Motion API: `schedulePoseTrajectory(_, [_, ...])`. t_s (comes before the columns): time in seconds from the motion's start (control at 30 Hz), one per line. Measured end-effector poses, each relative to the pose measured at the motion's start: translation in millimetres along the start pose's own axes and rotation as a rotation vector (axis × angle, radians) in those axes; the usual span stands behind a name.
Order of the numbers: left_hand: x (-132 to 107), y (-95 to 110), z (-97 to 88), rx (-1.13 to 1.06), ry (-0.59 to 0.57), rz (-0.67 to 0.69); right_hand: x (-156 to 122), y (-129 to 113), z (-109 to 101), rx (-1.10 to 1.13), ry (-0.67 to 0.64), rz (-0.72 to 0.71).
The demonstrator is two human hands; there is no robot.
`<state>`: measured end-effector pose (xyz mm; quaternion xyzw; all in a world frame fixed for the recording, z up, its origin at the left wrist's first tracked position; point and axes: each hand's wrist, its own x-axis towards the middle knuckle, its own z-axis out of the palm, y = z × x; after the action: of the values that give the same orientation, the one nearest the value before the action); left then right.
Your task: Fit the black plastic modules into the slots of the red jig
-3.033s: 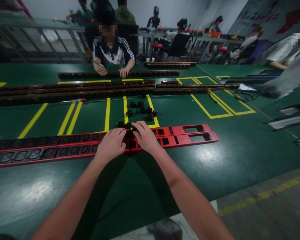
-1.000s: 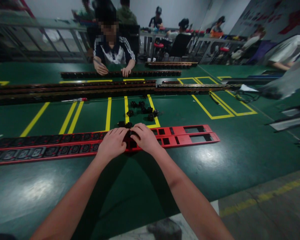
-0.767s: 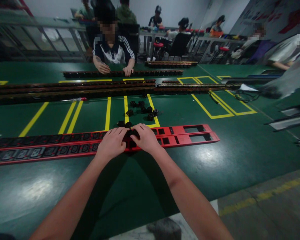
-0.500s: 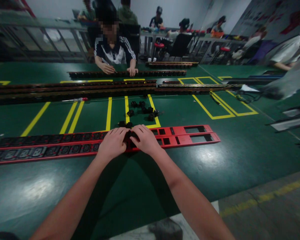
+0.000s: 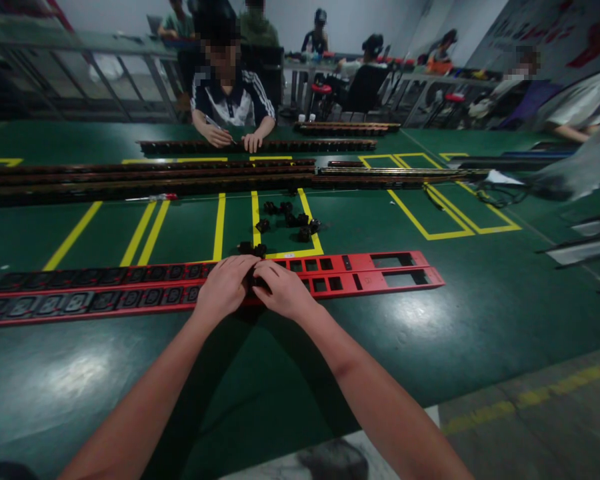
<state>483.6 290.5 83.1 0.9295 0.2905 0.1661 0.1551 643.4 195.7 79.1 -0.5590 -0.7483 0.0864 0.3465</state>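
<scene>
Two long red metal strips (image 5: 390, 260) lie side by side across the green table in front of me. Their left part carries rows of black power sockets (image 5: 153, 297); rectangular cutouts show in the right part. My left hand (image 5: 225, 283) is closed over the strips near their middle, fingers curled down. Right beside it, my right hand (image 5: 283, 287) has its thumb and fingers pinched together. Between them is a dark piece that looks like a black socket, mostly hidden by the fingers. Just beyond my fingertips lie more black sockets (image 5: 251, 249).
Several loose black pieces (image 5: 295, 219) lie farther back within yellow tape lines. Long dark strips (image 5: 145, 175) cross the table behind them, with a red-handled screwdriver (image 5: 167, 197) in front. Across the table a person (image 5: 233, 100) works on another strip. Plastic sheeting (image 5: 575, 167) hangs at right.
My right hand has shifted slightly left, closer against my left hand. The left hand stays nearly where it was. The strips and loose pieces keep their places, apart from a slight view shift.
</scene>
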Motion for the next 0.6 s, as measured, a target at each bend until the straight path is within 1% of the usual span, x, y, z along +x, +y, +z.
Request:
schedulePoseTrajectory(0.1, [0.4, -1.2, 0.3, -0.015, 0.004, -0.005, 0.1, 0.1, -1.0, -0.004, -0.022, -0.005])
schedulePoseTrajectory(0.4, [-0.3, -1.9, 0.7, -0.01, 0.009, -0.02, 2.1, 1.4, -3.7, 0.016, -0.029, -0.052])
schedulePoseTrajectory(0.6, [0.8, -4.6, 2.8, -0.021, 0.024, -0.045, 2.9, 1.4, -3.1, -0.039, -0.052, -0.098])
